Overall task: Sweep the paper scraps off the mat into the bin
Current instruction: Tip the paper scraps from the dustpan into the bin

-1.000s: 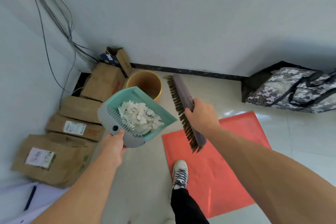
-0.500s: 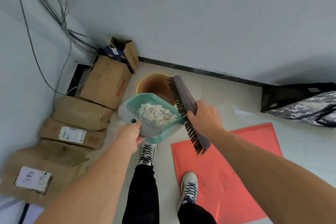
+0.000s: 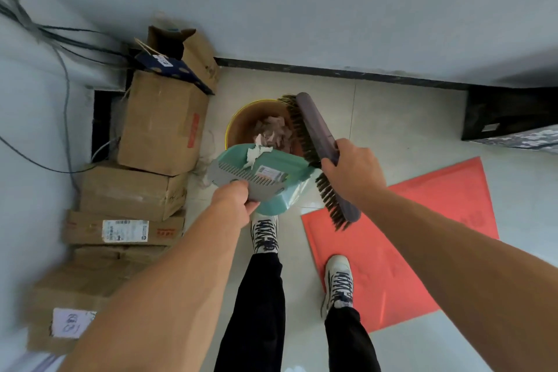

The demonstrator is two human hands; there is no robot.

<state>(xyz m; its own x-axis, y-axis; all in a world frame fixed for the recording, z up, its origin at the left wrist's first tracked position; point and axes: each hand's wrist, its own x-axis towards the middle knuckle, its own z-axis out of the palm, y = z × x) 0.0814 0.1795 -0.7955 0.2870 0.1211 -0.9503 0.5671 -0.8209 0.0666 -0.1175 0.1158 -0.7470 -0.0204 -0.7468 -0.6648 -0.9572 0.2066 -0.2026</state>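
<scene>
Labels (image 3: 124, 230) on the cardboard boxes (image 3: 160, 124) are too blurred to read

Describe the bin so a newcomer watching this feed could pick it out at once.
Find the stack of cardboard boxes in the left corner, under the back wall. The bin stands just right of them, beyond the tilted green dustpan. It is the only round, open-topped thing there: yellow rim, brown inside, paper scraps in it.
</scene>
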